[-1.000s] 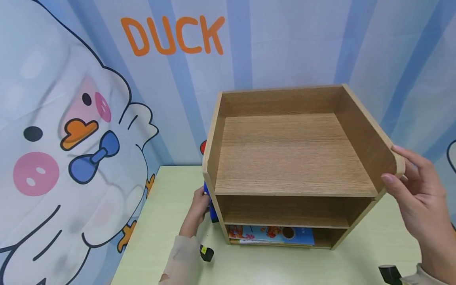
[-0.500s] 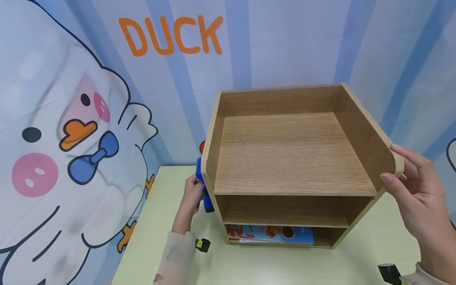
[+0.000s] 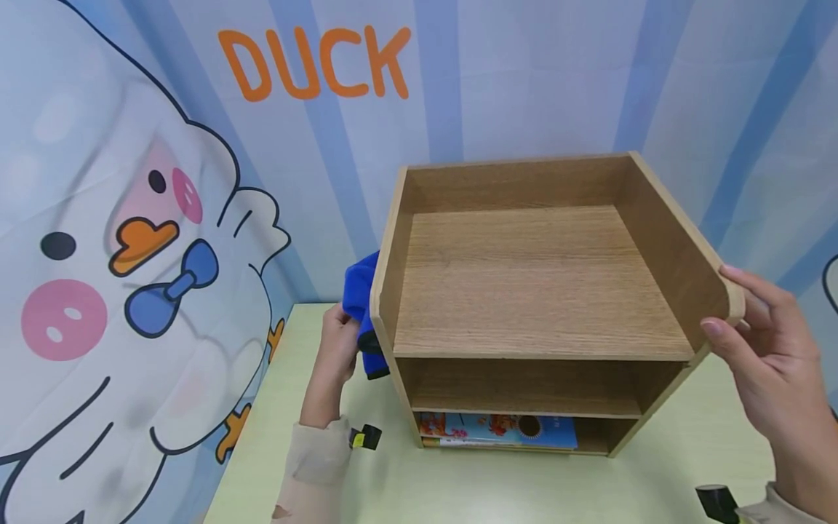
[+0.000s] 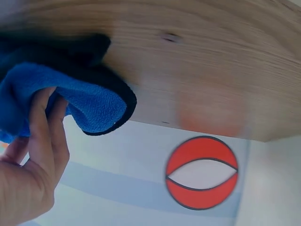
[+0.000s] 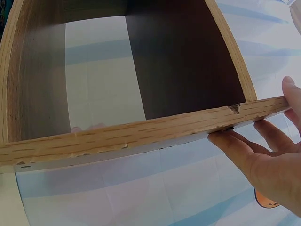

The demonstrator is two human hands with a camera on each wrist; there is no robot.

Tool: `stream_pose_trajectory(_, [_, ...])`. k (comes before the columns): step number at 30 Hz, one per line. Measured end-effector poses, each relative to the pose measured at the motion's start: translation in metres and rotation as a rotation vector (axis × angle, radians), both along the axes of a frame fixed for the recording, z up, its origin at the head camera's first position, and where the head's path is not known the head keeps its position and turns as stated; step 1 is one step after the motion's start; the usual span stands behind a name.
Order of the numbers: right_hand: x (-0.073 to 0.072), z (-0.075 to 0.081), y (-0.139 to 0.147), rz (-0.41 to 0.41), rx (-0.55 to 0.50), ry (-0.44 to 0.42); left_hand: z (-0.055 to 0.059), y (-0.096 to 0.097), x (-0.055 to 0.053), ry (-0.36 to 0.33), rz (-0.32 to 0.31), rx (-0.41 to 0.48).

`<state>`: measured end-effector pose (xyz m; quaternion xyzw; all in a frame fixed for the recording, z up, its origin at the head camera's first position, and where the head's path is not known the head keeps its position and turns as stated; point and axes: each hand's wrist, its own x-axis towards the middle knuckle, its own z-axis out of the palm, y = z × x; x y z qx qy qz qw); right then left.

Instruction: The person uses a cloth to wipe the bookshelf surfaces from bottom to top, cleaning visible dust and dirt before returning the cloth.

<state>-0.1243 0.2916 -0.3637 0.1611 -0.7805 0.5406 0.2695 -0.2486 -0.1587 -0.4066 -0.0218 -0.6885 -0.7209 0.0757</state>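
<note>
A wooden desktop shelf [image 3: 543, 284] with raised sides and two lower compartments stands on the table. My left hand [image 3: 335, 342] grips a blue cloth [image 3: 358, 290] with black edging beside the shelf's left outer side. In the left wrist view, fingers of the left hand [image 4: 40, 155] tuck under a fold of the cloth [image 4: 94, 106], right at the wooden side panel [image 4: 188, 61]. My right hand [image 3: 769, 349] holds the front corner of the shelf's right side, thumb on the inner face. The right wrist view has the right hand [image 5: 263, 150] around the panel's edge [image 5: 164, 123].
Books [image 3: 504, 431] with colourful covers lie in the lowest compartment. The pale green table [image 3: 524, 487] extends around the shelf. Behind it hangs a striped blue backdrop [image 3: 524, 80] with a duck picture. A small black camera [image 3: 368, 437] sits at the left wrist.
My left hand has moved back and slightly left along the shelf's left side with the cloth, so more of the cloth shows. The right hand stays at its corner.
</note>
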Motion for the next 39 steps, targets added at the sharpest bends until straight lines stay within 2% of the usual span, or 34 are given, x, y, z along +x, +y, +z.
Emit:
stream_pose_trajectory(5, [0.0, 0.001, 0.0, -0.018, 0.016, -0.003, 0.019, 0.001, 0.007, 0.059, 0.006, 0.005])
stream_pose_trajectory(9, [0.0, 0.001, 0.001, 0.008, -0.005, 0.008, 0.03, 0.002, 0.01, 0.105, 0.01, 0.005])
stream_pose_trajectory(17, [-0.002, 0.0, 0.001, 0.021, -0.011, 0.017, 0.044, 0.002, 0.018, 0.18, 0.011, 0.043])
stream_pose_trajectory(23, [-0.001, 0.0, 0.001, 0.061, -0.06, 0.015, 0.053, 0.002, 0.02, 0.22, 0.019, 0.02])
stream_pose_trajectory(31, [-0.001, 0.0, 0.001, 0.053, -0.051, 0.013, 0.054, 0.001, 0.015, 0.231, 0.039, -0.047])
stream_pose_trajectory(39, [-0.001, -0.001, 0.001, 0.038, -0.037, 0.01, 0.042, 0.001, 0.005, 0.158, 0.06, -0.114])
